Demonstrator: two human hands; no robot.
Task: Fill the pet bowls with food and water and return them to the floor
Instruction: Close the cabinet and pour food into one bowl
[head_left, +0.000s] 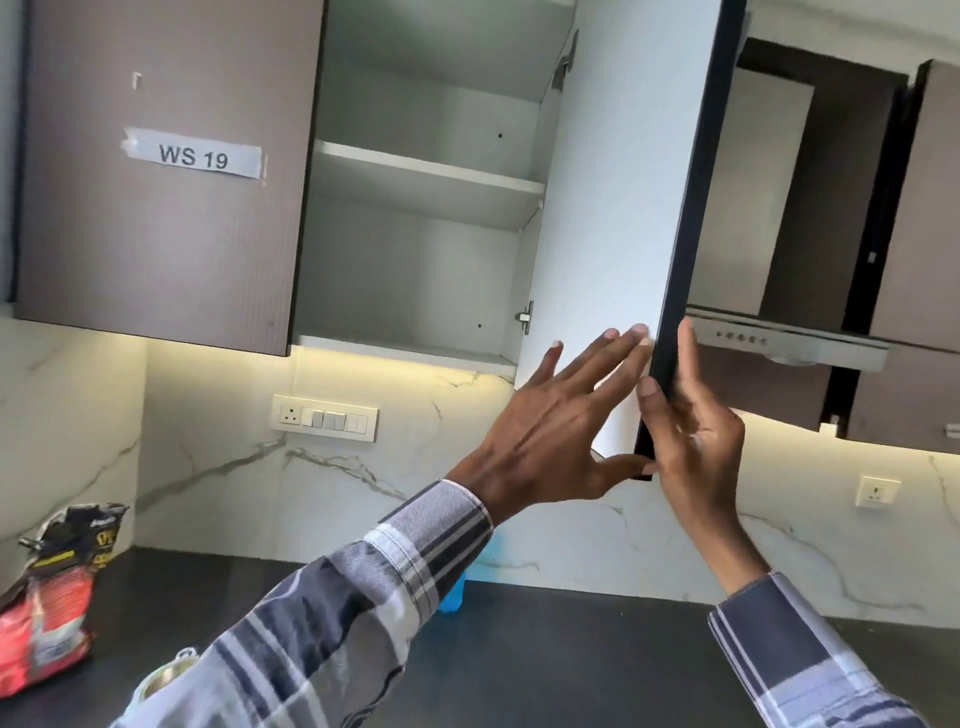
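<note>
The wall cabinet's door (613, 218) stands open, its white inner face toward me. My left hand (545, 441) lies with straight fingers against that inner face near the lower corner, thumb under the bottom edge. My right hand (685, 436) grips the door's dark outer edge, thumb in front and fingers behind. A red and black pet food bag (47, 597) stands on the dark counter (571, 665) at the far left. A metal bowl's rim (166, 675) peeks out beside my left sleeve. Both cabinet shelves (426, 171) hold nothing.
A shut cabinet door labelled WS 19 (192, 156) is to the left. A range hood (779, 343) hangs to the right of the open door. A switch panel (324, 418) sits on the marble wall. Something blue (457, 592) shows behind my left arm.
</note>
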